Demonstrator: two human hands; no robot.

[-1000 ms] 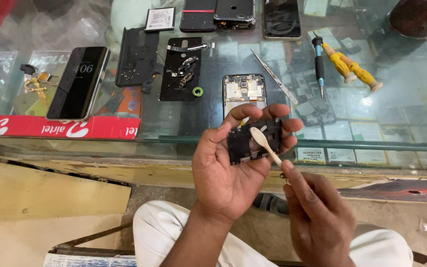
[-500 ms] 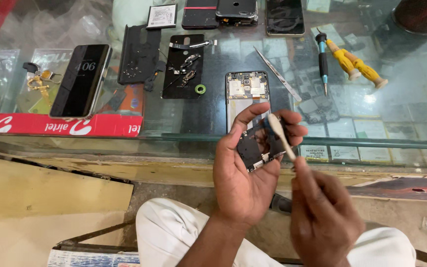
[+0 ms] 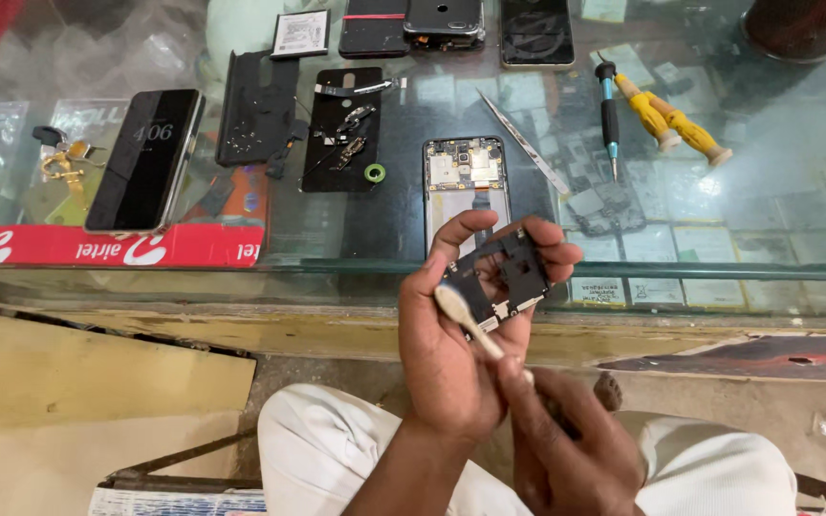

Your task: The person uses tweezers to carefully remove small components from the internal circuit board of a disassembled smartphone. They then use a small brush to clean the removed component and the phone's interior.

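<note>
My left hand (image 3: 461,334) holds a small black phone circuit board (image 3: 509,272) by its edges, just in front of the glass counter's rim. In my right hand (image 3: 566,440), lower and nearer to me, is a pale brush (image 3: 466,315) with a light handle. Its head rests against the lower left part of the board. On the counter just beyond the board lies an opened phone body (image 3: 466,177) with its insides showing.
On the glass counter (image 3: 776,191) lie a dark phone with a lit screen (image 3: 145,158), black back covers (image 3: 341,129), a green ring (image 3: 375,173), metal tweezers (image 3: 528,148), a blue-tipped screwdriver (image 3: 609,115), yellow-handled tools (image 3: 676,124) and more phones at the far edge.
The brush head has slid from the board's right side down to its lower left. My left hand turned the board slightly and both hands shifted a little to the right.
</note>
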